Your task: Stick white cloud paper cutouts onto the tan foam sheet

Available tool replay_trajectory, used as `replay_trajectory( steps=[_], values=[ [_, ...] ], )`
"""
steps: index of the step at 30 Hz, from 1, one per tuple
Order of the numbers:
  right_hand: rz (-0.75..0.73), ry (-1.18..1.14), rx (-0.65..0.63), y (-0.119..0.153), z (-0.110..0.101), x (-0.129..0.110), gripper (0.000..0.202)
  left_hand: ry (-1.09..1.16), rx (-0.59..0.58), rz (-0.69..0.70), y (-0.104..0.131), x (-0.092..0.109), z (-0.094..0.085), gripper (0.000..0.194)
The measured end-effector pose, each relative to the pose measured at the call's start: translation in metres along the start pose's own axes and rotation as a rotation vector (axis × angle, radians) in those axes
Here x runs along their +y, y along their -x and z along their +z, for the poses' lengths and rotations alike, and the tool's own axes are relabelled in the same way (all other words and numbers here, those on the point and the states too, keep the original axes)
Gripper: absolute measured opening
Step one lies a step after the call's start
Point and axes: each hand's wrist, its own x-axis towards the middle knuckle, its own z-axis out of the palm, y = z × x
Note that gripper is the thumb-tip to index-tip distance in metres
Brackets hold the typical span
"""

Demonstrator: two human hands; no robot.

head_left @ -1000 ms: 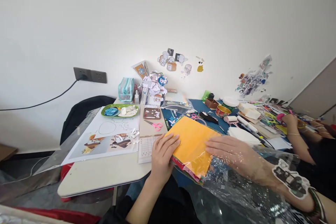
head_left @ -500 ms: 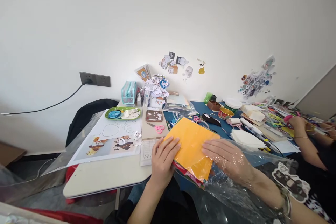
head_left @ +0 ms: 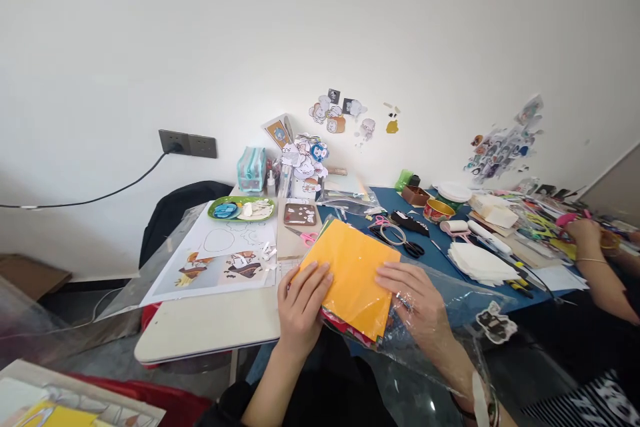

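Observation:
A stack of coloured sheets (head_left: 354,277), felt by the look of it, is held over the table's front edge. Its top sheet is orange, and red, pink and green edges show underneath. My left hand (head_left: 300,307) grips the left side, fingers on top and thumb hidden below. On the right side, my right hand (head_left: 420,300) lies with its fingers over the stack and its thumb out of sight. A clear plastic bag (head_left: 465,293) covers the right hand and forearm and trails to the right; how much of the stack is inside I cannot tell.
On the left stand a green tray (head_left: 215,217) and a printed sheet (head_left: 170,280). Pink scissors (head_left: 309,239), black scissors (head_left: 413,249) and white cloths (head_left: 483,263) lie behind the stack. A co-worker's hand (head_left: 584,235) works at far right.
The stack and both hands have shifted slightly left in view. My right hand has drawn in a little, and more of the plastic bag shows to its right. The camera view has turned slightly.

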Motion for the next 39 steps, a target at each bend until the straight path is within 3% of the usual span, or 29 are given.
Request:
replay_trajectory(
  steps=[5, 10, 20, 26, 34, 39],
  values=[
    [-0.06, -0.099, -0.073, 0.009, 0.013, -0.001, 0.032, -0.007, -0.012, -0.038, 0.003, 0.0, -0.003, 0.034],
    [-0.171, -0.1, -0.129, 0.009, 0.01, -0.003, 0.036, 0.026, -0.036, -0.048, 0.003, 0.0, -0.003, 0.032],
    [-0.175, -0.127, -0.152, 0.018, 0.009, -0.014, 0.034, 0.065, -0.043, -0.109, 0.003, 0.0, -0.006, 0.029],
    [-0.253, -0.12, -0.124, 0.013, 0.008, -0.018, 0.029, 0.065, -0.023, -0.145, 0.003, -0.001, -0.005, 0.028],
    [-0.171, -0.151, -0.193, 0.018, 0.007, -0.018, 0.031, 0.057, -0.026, -0.137, 0.007, -0.003, -0.001, 0.03],
    [-0.003, -0.116, -0.268, 0.033, 0.001, -0.009, 0.035, 0.007, -0.021, -0.127, 0.005, -0.001, -0.001, 0.032]
  ],
)
